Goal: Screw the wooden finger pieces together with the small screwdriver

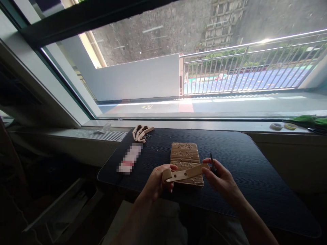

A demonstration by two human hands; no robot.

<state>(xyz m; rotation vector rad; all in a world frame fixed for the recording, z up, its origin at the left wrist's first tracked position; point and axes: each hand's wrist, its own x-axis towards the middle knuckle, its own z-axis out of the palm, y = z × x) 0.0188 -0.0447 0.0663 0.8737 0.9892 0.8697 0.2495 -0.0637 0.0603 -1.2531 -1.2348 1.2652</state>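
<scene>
A pale wooden piece (192,172) with round holes and a curled left end is held between my two hands, above a corrugated cardboard pad (184,154). My left hand (156,182) grips the curled end with the fingers wrapped behind it. At the other end, my right hand (224,179) pinches the tip between thumb and finger. The same right hand also holds a dark tool (214,167) with a thin upright shaft, perhaps a screwdriver; its handle is partly hidden by the fingers. Many small dark bits lie on the cardboard, too small to name.
More curved wooden pieces (139,133) lie at the table's back left, beside a few small metal screws (146,136). A blurred pink-white strip (130,159) is nearer me. Tape rolls (276,126) and a green bundle (309,120) rest on the windowsill behind the dark table (237,153).
</scene>
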